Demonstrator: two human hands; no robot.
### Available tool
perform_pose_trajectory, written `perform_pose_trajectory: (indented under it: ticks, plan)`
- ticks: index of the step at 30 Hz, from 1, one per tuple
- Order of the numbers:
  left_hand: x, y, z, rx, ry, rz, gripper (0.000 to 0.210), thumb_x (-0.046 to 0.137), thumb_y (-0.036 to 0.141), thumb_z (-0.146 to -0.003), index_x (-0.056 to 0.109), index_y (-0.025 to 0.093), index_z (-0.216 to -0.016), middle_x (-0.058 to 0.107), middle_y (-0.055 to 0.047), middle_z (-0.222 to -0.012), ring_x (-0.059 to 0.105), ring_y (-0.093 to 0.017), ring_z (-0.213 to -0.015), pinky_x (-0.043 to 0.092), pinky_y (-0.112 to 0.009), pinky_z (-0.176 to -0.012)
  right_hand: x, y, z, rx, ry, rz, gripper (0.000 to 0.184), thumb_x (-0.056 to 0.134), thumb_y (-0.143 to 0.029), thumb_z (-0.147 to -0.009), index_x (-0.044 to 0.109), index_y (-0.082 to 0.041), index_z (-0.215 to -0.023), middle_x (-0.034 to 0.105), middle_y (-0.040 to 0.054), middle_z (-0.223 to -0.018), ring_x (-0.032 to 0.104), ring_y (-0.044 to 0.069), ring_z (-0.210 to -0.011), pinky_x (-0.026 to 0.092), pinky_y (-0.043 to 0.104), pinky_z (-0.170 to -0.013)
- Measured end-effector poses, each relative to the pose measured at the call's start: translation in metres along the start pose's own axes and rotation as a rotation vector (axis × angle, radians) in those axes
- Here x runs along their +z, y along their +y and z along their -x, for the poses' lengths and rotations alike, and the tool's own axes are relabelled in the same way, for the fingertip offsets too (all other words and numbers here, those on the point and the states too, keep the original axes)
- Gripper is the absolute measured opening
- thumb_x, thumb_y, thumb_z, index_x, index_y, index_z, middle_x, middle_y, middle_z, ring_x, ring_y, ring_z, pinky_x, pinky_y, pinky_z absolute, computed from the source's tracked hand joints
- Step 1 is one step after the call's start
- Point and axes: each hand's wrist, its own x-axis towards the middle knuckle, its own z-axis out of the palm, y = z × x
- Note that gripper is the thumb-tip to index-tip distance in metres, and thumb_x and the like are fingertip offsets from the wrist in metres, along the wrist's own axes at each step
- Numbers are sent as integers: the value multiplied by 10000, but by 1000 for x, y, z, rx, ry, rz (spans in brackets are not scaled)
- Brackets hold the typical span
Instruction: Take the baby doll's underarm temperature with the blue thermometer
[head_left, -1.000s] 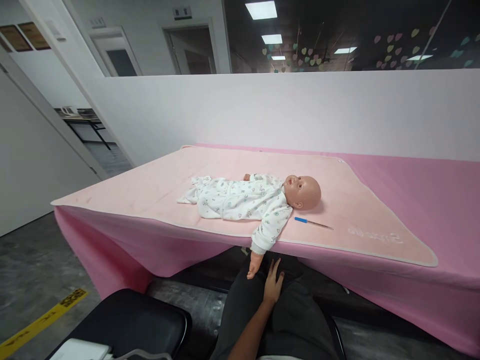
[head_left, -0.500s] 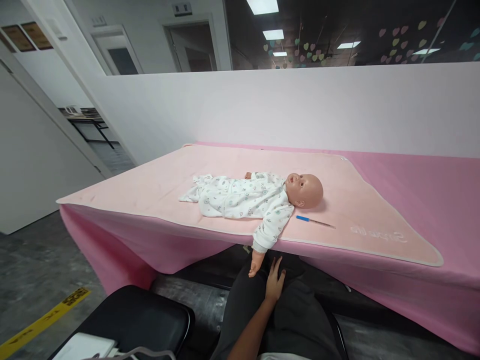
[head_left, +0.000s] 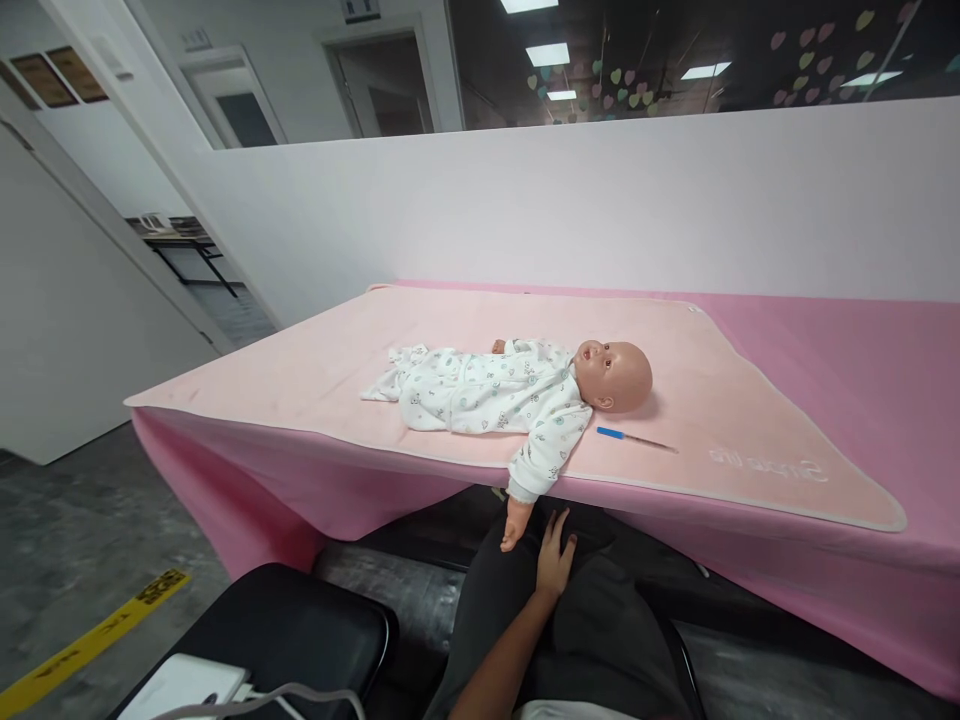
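My left hand [head_left: 555,558] lies on my lap, fingers spread out and holding nothing. Just left of it hangs the hand of a baby doll [head_left: 491,395], whose arm reaches over the table's front edge; the two hands appear apart. The doll rests on its back in a white patterned sleepsuit, head to the right. Beside its shoulder is a thin tool with a blue handle and a slim metal-looking shaft [head_left: 636,439]; its exact kind cannot be made out. My right hand is out of view.
A light pink mat [head_left: 750,400] covers part of the table, over a darker pink cloth [head_left: 862,370] that drapes down in front. At lower left, a black chair [head_left: 300,620] carries a white device [head_left: 184,688] with a cable. A white wall [head_left: 570,210] stands behind.
The view has shifted slightly, so the scene sits a little further right. My left hand, the doll and the blue-handled tool keep their places.
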Motion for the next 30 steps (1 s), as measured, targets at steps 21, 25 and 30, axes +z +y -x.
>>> perform_pose_trajectory:
  ticks: [21,25,30]
  plan:
    - [-1,5,1,-25,-1,-18,490,385,339,-858,397,226,-1334,324,-45,-1437,267,-182,-1338,221,-329,-1109,12,-23,11,229,403,-890,437,151,-90,-747,530,-103,-529,685,77,-688,689,161,-728,498,312,-504]
    - [-2,4,1,-22,5,-24,483,383,344,-859,406,228,-1328,336,-47,-1431,280,-188,-1333,232,-329,-1106,18,-34,16,169,434,-1076,449,156,-63,-768,597,-73,-684,686,11,-695,684,98,-705,502,289,-565]
    - [2,5,2,-25,5,-38,487,372,331,-860,392,217,-1334,321,-59,-1436,272,-189,-1335,227,-336,-1106,24,-41,22,226,528,-1109,403,238,-107,-817,638,-58,-796,683,27,-730,681,148,-806,522,313,-548]
